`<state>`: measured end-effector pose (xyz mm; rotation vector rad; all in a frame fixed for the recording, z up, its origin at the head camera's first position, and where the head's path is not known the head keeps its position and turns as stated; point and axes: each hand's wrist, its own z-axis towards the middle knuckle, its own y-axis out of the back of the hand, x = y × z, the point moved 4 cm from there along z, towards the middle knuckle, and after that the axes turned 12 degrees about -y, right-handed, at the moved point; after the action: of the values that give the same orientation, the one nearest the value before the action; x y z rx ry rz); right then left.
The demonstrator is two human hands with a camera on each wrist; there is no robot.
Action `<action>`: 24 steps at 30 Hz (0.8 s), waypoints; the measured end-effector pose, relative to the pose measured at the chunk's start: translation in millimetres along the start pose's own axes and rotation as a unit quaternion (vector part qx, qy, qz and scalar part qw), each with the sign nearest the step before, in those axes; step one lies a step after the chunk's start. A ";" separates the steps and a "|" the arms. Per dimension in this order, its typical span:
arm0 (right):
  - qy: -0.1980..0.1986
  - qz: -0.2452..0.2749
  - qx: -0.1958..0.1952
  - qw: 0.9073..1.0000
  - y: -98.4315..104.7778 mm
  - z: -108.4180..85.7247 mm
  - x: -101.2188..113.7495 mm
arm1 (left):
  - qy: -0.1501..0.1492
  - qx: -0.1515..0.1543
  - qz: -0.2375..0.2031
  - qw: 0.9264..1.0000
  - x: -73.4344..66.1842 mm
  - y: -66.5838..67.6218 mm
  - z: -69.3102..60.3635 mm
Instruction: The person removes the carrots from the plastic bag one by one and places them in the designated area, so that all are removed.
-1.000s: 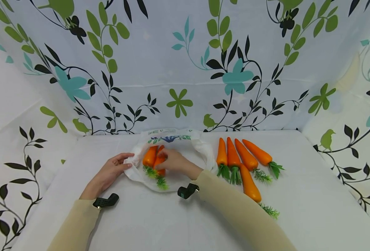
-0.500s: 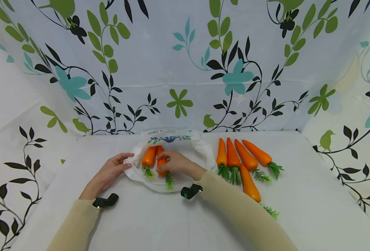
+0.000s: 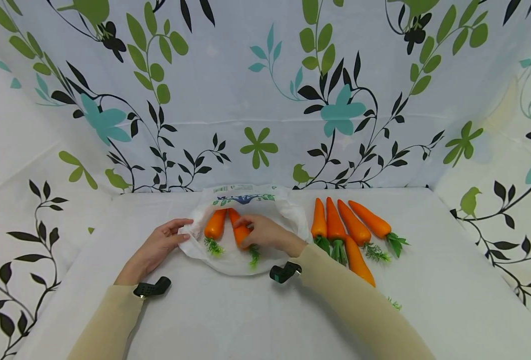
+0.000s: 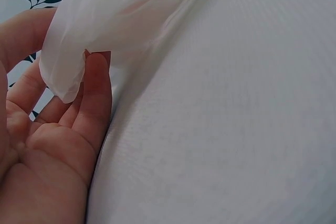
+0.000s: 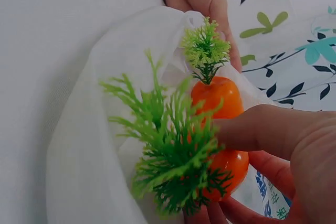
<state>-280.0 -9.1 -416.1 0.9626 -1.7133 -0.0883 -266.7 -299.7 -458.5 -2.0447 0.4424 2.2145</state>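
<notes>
A white plastic bag [image 3: 274, 210] with a printed blue and green pattern lies in the middle of the table, its mouth toward me. My left hand [image 3: 162, 245] holds the bag's left edge; in the left wrist view the thin plastic [image 4: 105, 30] runs between thumb and fingers. Inside the bag mouth, my right hand [image 3: 267, 232] grips a toy carrot [image 3: 238, 229], its green top pointing toward me. Another carrot [image 3: 215, 225] lies to its left in the bag. In the right wrist view, leafy fronds [image 5: 173, 145] partly hide the gripped carrot [image 5: 231, 169].
Right of the bag lie several more carrots [image 3: 335, 225], fanned out with tips pointing away. One carrot [image 3: 357, 262] lies nearer, its top partly hidden by my right sleeve [image 3: 360, 300]. A leaf-patterned cloth [image 3: 265, 100] hangs behind the table.
My right hand has shifted right with its carrot, which now lies apart from the left carrot at the green ends. The left hand has stayed at the bag's edge.
</notes>
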 end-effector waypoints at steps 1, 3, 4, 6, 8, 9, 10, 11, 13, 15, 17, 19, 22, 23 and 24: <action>0.000 0.002 0.001 1.000 0.7 -0.6 -0.6 | 0.001 -0.001 -0.001 1.000 0.0 0.1 -0.1; 0.000 0.004 0.002 1.000 1.9 -1.7 -1.7 | 0.001 -0.001 -0.001 1.000 0.0 0.5 -0.5; 0.000 0.007 0.004 1.000 2.5 -2.7 -1.6 | 0.001 -0.001 0.000 1.000 -0.2 0.6 -0.6; -0.002 0.011 0.007 1.000 3.0 -3.5 -2.1 | 0.001 0.000 0.002 1.000 -0.2 0.6 -0.7; -0.003 0.011 0.008 1.000 3.4 -4.1 -2.2 | 0.002 0.000 0.005 1.000 0.1 0.6 -0.5; -0.003 0.011 0.006 1.000 3.7 -4.6 -1.8 | 0.002 0.001 0.005 1.000 0.3 0.6 -0.2; -0.004 0.011 0.004 1.000 3.9 -5.1 -1.5 | 0.002 0.001 0.006 1.000 0.4 0.6 -0.1; -0.005 0.011 0.001 1.000 4.1 -5.1 -1.5 | 0.003 0.000 0.006 1.000 0.6 0.7 0.2; -0.005 0.009 -0.006 1.000 4.8 -5.6 -1.4 | 0.002 0.000 0.008 1.000 0.6 0.5 0.5; -0.005 0.008 -0.013 1.000 5.6 -5.7 -1.8 | 0.003 -0.001 0.009 1.000 0.3 0.2 0.5; -0.004 0.008 -0.020 1.000 7.1 -5.5 -3.2 | 0.003 -0.001 0.012 1.000 -0.1 0.1 0.4; -0.003 0.004 -0.024 1.000 9.1 -5.2 -5.1 | 0.004 0.001 0.011 1.000 -0.5 0.0 0.2; 0.000 0.002 -0.029 1.000 13.0 -5.8 -8.2 | 0.004 0.001 0.007 1.000 -1.1 -0.1 -0.1; 0.000 0.000 -0.028 1.000 14.3 -6.4 -9.2 | 0.004 0.001 0.006 1.000 -1.3 -0.2 -0.3; 0.001 -0.002 -0.028 1.000 15.6 -7.2 -10.1 | 0.004 0.001 0.005 1.000 -1.4 -0.2 -0.4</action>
<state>-282.0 10.5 -413.2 0.9248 -1.6978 -0.1377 -266.1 -299.4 -457.2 -2.0567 0.4566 2.2109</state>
